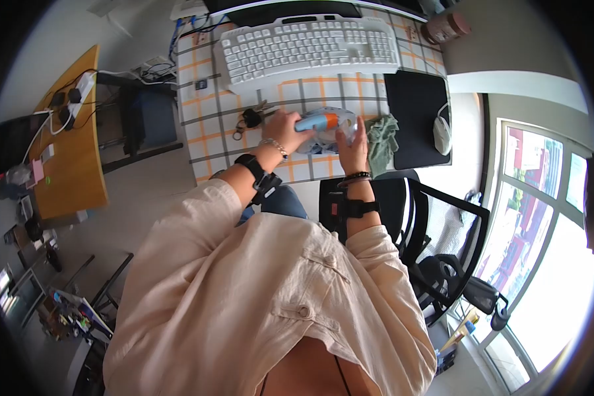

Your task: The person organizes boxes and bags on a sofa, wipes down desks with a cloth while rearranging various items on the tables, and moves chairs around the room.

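Note:
My left hand [286, 130] is closed around the light-blue handle of a blue-and-orange handled thing [319, 121], just above the desk's front part. Its right end looks pale and rounded; the exact kind is unclear. At that end, my right hand [354, 146] grips with the thumb on one side and the fingers on the other. Beneath it lies crumpled, bluish see-through plastic [320, 146], partly hidden. A green cloth [382, 142] lies right beside my right hand. Black keys on a ring [249, 119] rest left of my left hand.
A white keyboard [310, 49] stands at the back of the checked tablecloth [208, 142]. To the right, a white mouse [442, 135] sits on a black mat [412, 105]. A jar [445, 28] lies at the back right. A black chair [442, 264] stands behind on the right.

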{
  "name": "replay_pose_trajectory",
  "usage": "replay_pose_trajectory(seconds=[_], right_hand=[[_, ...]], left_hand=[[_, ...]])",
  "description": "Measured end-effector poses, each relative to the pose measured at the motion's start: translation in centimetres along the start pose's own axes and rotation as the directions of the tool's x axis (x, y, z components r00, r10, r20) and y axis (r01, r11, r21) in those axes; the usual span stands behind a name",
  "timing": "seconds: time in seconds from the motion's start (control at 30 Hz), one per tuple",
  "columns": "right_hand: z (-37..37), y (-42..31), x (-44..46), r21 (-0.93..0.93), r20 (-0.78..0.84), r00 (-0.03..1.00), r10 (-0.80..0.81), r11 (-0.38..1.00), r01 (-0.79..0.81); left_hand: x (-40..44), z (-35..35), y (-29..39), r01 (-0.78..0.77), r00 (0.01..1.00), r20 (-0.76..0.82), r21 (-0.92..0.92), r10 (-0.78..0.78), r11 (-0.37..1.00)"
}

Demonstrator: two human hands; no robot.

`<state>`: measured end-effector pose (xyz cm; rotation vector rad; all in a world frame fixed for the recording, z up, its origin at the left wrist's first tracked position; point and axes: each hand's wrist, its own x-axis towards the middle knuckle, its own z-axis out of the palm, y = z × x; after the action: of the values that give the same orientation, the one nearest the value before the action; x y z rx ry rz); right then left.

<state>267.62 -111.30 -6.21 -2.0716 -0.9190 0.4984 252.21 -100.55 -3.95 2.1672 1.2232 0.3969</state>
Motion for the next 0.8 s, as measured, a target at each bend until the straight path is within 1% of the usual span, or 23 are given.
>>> replay_pose_trajectory(seconds=[0.03,0.07,0.1,0.13,0.17,0.2,0.23,0.27,0.3,0.37,0.43,0.47,0.5,0.57,0.6,0.63,0.7,0.73,0.77,0.8], right_hand=[[0.7,0.2,0.2,-0.044,-0.032,0.999,-0.003,0.999,0.002],[1.0,0.3,0.5,0.106,-0.075,0.993,0.094,0.991,-0.086],[1.2,0.7,0.9,0.26,-0.092,0.977,0.194,0.952,-0.164],[1.1,2.1,1.4,0.401,-0.057,0.965,0.256,0.891,-0.212],[1.0,3.2,1.6,0.526,-0.006,0.949,0.316,0.808,-0.266],[0.8,2.5,1.3,0.556,-0.019,0.947,0.322,0.79,-0.257],[0.2,1.3,1.0,0.583,-0.038,0.943,0.33,0.774,-0.247],[-0.4,0.1,0.7,0.572,0.017,0.962,0.271,0.787,-0.232],[-1.1,-0.9,0.3,0.559,0.068,0.975,0.213,0.801,-0.214],[-2.1,-2.1,0.0,0.522,0.144,0.972,0.184,0.821,-0.233],[-2.3,-3.5,0.0,0.706,0.217,0.944,0.248,0.628,-0.328],[-2.2,-3.9,0.1,0.747,0.273,0.937,0.219,0.565,-0.35],[-2.0,-5.3,0.0,0.715,0.293,0.931,0.219,0.596,-0.365],[-1.6,-8.9,-0.2,0.641,0.28,0.952,0.124,0.714,-0.282],[-1.1,-11.3,-0.7,0.611,0.269,0.956,0.12,0.746,-0.265],[-0.8,-12.0,-0.8,0.574,0.262,0.959,0.108,0.782,-0.244],[-0.8,-11.1,-0.8,0.511,0.309,0.945,0.108,0.819,-0.261],[-0.9,-10.3,-0.9,0.51,0.317,0.939,0.132,0.811,-0.286],[-0.9,-9.4,-1.3,0.512,0.305,0.937,0.17,0.8,-0.312],[-0.8,-9.1,-1.9,0.508,0.277,0.931,0.24,0.786,-0.354]], left_hand=[[-0.1,0.4,-0.2,0.009,0.999,0.033,-0.033,-0.008,0.999],[0.1,0.8,-0.2,0.022,0.998,0.059,-0.062,-0.019,0.998],[0.3,1.6,-0.9,-0.037,0.998,0.052,-0.127,0.043,0.991],[0.2,0.8,-0.5,0.007,0.995,0.104,-0.162,0.01,0.987],[0.5,1.9,-1.6,0.097,0.977,0.209,-0.334,-0.027,0.937],[0.5,1.0,-1.4,0.2,0.944,0.322,-0.401,-0.066,0.894],[0.4,0.9,-1.6,0.253,0.922,0.379,-0.449,-0.073,0.857],[0.0,-0.7,-0.7,0.382,0.876,0.462,-0.495,-0.136,0.78],[-0.1,-0.4,-1.2,0.394,0.869,0.481,-0.535,-0.114,0.748],[-0.7,-2.0,-1.7,0.339,0.891,0.454,-0.641,-0.016,0.688],[-1.4,-4.2,-1.7,0.319,0.898,0.439,-0.653,0.0,0.687],[-2.0,-5.2,-1.5,0.287,0.923,0.386,-0.689,0.001,0.666],[-2.5,-6.1,-1.9,0.291,0.935,0.354,-0.713,-0.031,0.638],[-3.5,-9.9,-3.4,0.333,0.933,0.341,-0.683,-0.119,0.65],[-4.4,-11.1,-5.4,0.379,0.925,0.332,-0.786,-0.183,0.489],[-5.6,-12.7,-7.6,0.397,0.912,0.333,-0.864,-0.239,0.309],[-8.7,-17.9,-12.0,0.28,0.888,0.237,-0.958,-0.395,0.055],[-10.3,-19.5,-14.5,0.118,0.835,0.116,-0.993,-0.539,-0.031],[-11.8,-21.9,-18.0,0.021,0.842,0.043,-0.999,-0.538,-0.046],[-13.6,-23.7,-21.7,-0.095,0.759,-0.023,-0.993,-0.651,-0.075]])
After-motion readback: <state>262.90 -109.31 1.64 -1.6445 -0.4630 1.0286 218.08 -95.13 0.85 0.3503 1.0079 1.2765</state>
